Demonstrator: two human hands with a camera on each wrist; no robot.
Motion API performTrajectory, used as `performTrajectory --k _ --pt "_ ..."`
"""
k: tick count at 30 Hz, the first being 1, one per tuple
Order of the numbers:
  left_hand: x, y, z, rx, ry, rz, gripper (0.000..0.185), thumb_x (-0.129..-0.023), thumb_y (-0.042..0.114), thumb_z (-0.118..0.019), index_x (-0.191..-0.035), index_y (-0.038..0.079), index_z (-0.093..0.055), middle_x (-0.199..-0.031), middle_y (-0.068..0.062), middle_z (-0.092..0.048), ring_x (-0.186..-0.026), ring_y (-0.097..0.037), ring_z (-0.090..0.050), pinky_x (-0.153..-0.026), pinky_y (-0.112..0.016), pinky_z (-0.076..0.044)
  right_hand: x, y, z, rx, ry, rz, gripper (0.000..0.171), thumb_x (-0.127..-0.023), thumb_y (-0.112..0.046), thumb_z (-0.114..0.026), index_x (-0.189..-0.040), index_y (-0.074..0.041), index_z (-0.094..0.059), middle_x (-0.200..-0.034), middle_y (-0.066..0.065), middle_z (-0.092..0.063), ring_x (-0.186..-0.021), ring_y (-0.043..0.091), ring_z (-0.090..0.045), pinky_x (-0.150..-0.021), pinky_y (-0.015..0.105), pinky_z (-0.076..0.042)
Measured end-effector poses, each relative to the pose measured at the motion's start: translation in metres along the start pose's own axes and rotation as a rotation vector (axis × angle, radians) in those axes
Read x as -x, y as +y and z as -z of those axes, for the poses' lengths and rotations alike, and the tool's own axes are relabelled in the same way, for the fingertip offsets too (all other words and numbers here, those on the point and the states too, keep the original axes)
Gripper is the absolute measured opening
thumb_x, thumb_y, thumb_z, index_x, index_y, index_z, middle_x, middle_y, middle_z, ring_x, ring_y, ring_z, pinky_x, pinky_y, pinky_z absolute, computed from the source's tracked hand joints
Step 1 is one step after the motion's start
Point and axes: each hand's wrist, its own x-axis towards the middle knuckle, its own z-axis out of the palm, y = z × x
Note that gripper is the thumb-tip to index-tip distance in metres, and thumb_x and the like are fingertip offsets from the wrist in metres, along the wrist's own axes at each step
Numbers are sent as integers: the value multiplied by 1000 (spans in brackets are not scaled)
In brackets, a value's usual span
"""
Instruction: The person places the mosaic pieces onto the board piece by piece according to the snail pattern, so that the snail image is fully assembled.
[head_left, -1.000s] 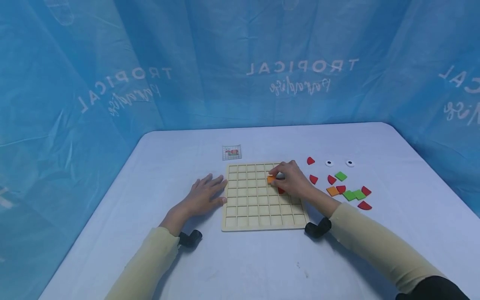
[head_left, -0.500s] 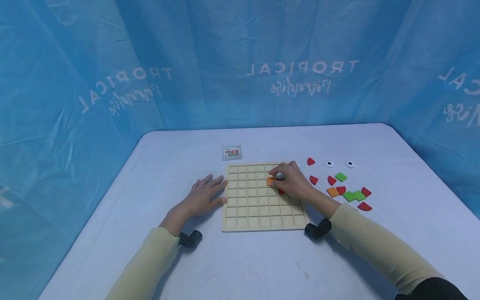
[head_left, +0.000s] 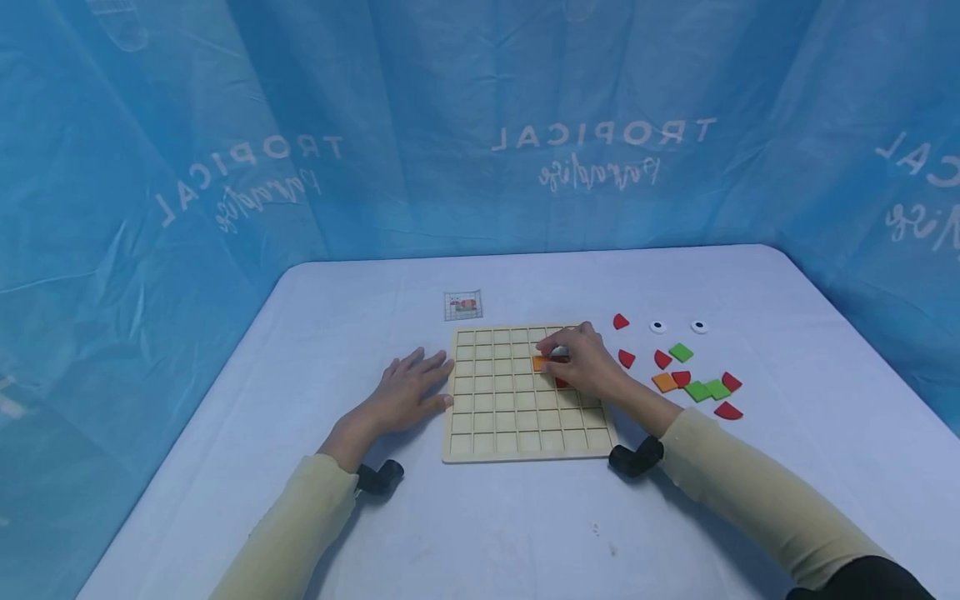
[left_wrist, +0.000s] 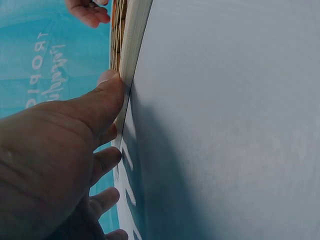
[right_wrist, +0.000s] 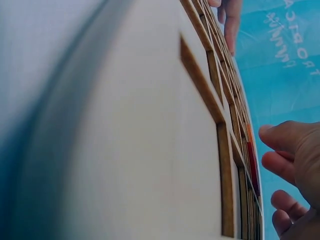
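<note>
White table (head_left: 510,525): board (head_left: 495,421), card (head_left: 462,305), pieces (head_left: 697,391)

Three green tiles (head_left: 681,352), two orange tiles (head_left: 537,363), two discs (head_left: 699,327), perhaps eight wedges (head_left: 727,411).

Blue lettered curtain (head_left: 450,100) behind white table (head_left: 510,525)

On the blue backdrop (head_left: 450,75) we read "TROPICAL Paradise" (head_left: 603,132), mirror-reversed and repeated. Both wrist views show us parts of the same lettering.
</note>
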Motion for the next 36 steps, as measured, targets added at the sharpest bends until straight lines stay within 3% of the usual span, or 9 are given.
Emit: performTrajectory --k 6,13,23,30,36 --pt "0 0 0 -3 -8 7 62 -94 44 -52 -147 19 -34 -157 -4 -26 -147 -36 -11 -117 -61 -8 4 -2 4 -22 24 -16 29 -82 -18 -73 -110 -13 -69 -110 3 -69 -106 23 -40 -78 35 -38" --pt "-3 3 0 6 -22 6 62 -94 44 -52 -148 19 -33 -158 -4 -25 -147 -36 -10 -117 -61 -8 32 11 30 -24 56 -166 37 -83 -27 -72 -117 -17 -65 -122 4 -61 -117 25 -36 -89 46 -43" --pt "-1 1 2 13 -6 3 62 -94 43 -52 -147 17 -34 -157 -6 -26 -147 -38 -11 -117 -61 -7 79 52 76 111 87 -228 39 -79 -26 -76 -115 -14 -67 -115 9 -62 -112 29 -37 -75 35 -44" --pt "-1 -1 1 25 0 3 62 -94 43 -52 -147 17 -34 -157 -7 -26 -147 -38 -11 -117 -62 -7 95 69 92 174 69 -248 41 -79 -26 -76 -116 -10 -67 -118 16 -56 -116 38 -34 -79 51 -45" --pt "-1 0 0 23 -13 17 62 -94 43 -52 -148 19 -33 -158 -6 -25 -147 -36 -10 -117 -60 -6 100 82 95 198 43 -270 37 -80 -19 -74 -115 -11 -68 -123 20 -53 -119 42 -30 -84 58 -42"
